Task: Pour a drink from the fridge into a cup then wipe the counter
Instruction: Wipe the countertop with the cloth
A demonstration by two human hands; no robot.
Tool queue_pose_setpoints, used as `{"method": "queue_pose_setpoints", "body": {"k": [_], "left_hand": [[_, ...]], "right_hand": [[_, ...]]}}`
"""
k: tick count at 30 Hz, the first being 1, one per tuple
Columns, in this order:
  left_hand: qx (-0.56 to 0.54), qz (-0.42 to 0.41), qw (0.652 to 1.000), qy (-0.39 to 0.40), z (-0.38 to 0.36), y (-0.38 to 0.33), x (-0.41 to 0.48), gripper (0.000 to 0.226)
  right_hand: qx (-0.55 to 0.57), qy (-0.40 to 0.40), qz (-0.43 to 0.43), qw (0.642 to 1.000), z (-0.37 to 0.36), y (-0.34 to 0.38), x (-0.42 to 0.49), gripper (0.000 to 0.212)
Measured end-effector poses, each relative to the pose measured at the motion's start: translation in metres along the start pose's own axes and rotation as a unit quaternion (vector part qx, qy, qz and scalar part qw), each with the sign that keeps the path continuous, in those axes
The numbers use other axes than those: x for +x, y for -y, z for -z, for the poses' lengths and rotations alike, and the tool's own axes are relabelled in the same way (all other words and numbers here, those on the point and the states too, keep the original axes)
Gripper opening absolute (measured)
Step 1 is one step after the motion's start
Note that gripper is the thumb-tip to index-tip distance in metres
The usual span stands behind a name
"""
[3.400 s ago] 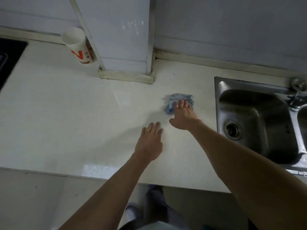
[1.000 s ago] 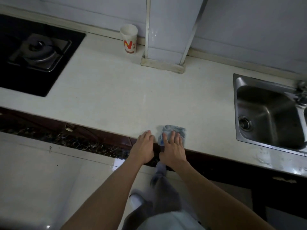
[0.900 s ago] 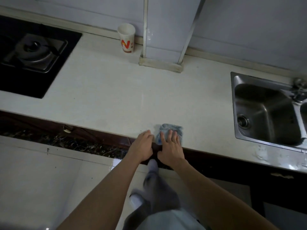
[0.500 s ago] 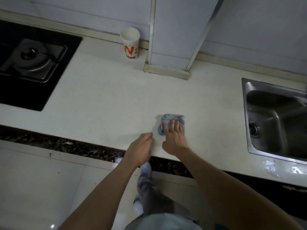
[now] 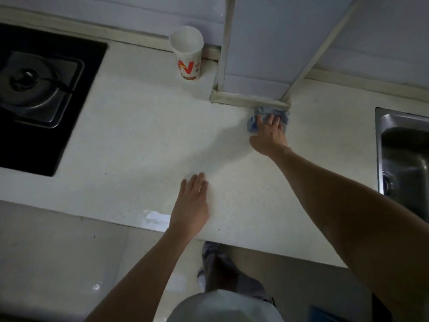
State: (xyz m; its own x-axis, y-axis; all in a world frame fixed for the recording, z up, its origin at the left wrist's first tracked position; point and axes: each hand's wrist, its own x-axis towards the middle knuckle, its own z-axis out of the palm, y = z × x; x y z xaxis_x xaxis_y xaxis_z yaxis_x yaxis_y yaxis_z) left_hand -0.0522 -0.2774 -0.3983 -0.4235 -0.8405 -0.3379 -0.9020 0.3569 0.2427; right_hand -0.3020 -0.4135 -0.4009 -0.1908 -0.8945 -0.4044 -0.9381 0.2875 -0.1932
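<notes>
A crumpled blue cloth (image 5: pixel 254 123) lies on the white counter (image 5: pixel 144 145), right against the foot of the tiled wall column (image 5: pixel 250 101). My right hand (image 5: pixel 269 133) presses flat on the cloth with straight fingers, arm stretched far forward. My left hand (image 5: pixel 191 203) rests flat on the bare counter near its front edge, holding nothing. A white paper cup (image 5: pixel 187 55) with a red and yellow logo stands upright at the back, left of the column. What the cup holds is hidden.
A black gas hob (image 5: pixel 44 98) with a steel burner is set into the counter on the left. A steel sink (image 5: pixel 404 154) sits at the right edge. The column juts out from the back wall. Pale floor and my legs show below the counter edge.
My right hand has pushed the cloth away from the counter's front edge to the column's base. My left hand stayed flat near the front edge.
</notes>
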Motion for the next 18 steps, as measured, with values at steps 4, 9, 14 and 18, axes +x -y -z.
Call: {"method": "queue_pose_setpoints", "body": {"k": [4, 9, 14, 18], "left_hand": [[-0.04, -0.007, 0.998, 0.047, -0.001, 0.013, -0.004, 0.068], [-0.069, 0.007, 0.995, 0.071, 0.008, 0.01, 0.002, 0.066], [-0.087, -0.009, 0.993, 0.075, 0.01, 0.017, -0.001, 0.069], [-0.098, -0.018, 0.991, 0.087, 0.012, 0.019, 0.0, 0.069]], "right_hand": [[0.03, -0.054, -0.056, 0.997, -0.004, 0.019, 0.007, 0.065], [0.043, -0.046, -0.08, 0.995, -0.009, 0.063, 0.012, 0.076], [0.041, -0.019, 0.012, 0.999, -0.021, 0.112, 0.013, 0.08], [0.014, 0.009, 0.066, 0.998, -0.021, 0.128, 0.018, 0.078]]}}
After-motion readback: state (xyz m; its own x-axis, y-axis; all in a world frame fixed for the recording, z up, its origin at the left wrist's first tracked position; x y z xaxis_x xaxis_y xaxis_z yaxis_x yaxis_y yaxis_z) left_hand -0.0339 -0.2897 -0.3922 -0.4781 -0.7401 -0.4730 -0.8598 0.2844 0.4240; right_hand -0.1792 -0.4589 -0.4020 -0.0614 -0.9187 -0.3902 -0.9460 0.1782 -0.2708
